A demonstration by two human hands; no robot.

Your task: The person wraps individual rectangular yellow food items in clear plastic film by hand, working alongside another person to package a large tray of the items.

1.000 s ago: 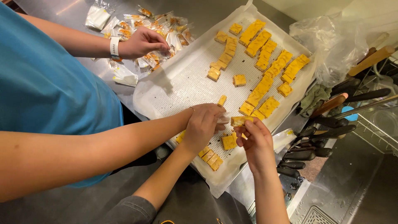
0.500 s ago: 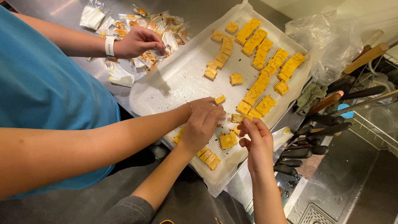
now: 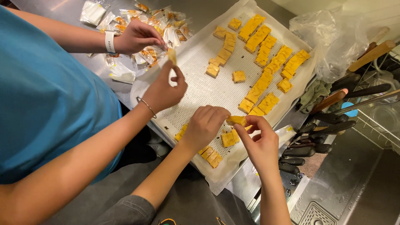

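My left hand [image 3: 204, 127] and my right hand [image 3: 260, 143] meet over the near edge of a perforated baking tray [image 3: 200, 79]. Together they pinch one yellow cookie bar [image 3: 236, 120] between their fingertips. Just below them lies a short row of cut bars [image 3: 210, 155], with several more bars [image 3: 266, 54] in rows at the tray's far side. A co-worker in a blue shirt reaches in from the left. Their hand with a thin bracelet [image 3: 163, 89] holds up a small yellow piece [image 3: 171, 55]. Their other hand [image 3: 137, 36], with a white wristband, rests on the packets.
Several small clear packets [image 3: 143, 25] lie on the steel counter beyond the tray's left corner. A crumpled plastic bag [image 3: 333, 37] sits at the far right. Dark- and wood-handled knives [image 3: 316, 137] lie right of the tray, next to a wire rack [image 3: 375, 121].
The co-worker's bracelet hand has lifted from the tray's near edge up and left with a yellow piece. My left hand now shows, and both my hands pinch one bar.
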